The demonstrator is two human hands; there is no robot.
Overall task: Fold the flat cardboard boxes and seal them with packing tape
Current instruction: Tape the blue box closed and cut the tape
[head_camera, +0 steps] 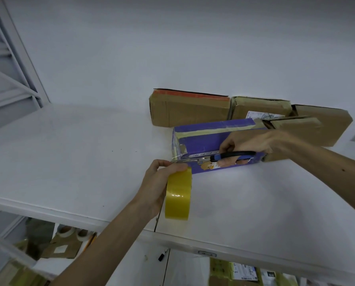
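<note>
Head view: left hand (159, 182) grips the yellow glossy packing-tape roll (178, 196) at its upper edge; roll likely light, rigid, slick. The right hand (251, 144) grips blue-handled scissors (219, 156), blades at the taut strand. Purple printed cardboard box (205, 141) sits on the white worktop (89, 151); "10" is legible. Brown taped boxes (189, 112) lie beyond.

Purple box (203, 141) lies behind upright yellow tape roll (178, 195)

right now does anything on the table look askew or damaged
Yes, mildly. The tape strip along the top of the purple box runs slanted and wrinkled, and bunches at its left end. The middle brown box behind it has crumpled top edges. Nothing looks spilled.
</note>
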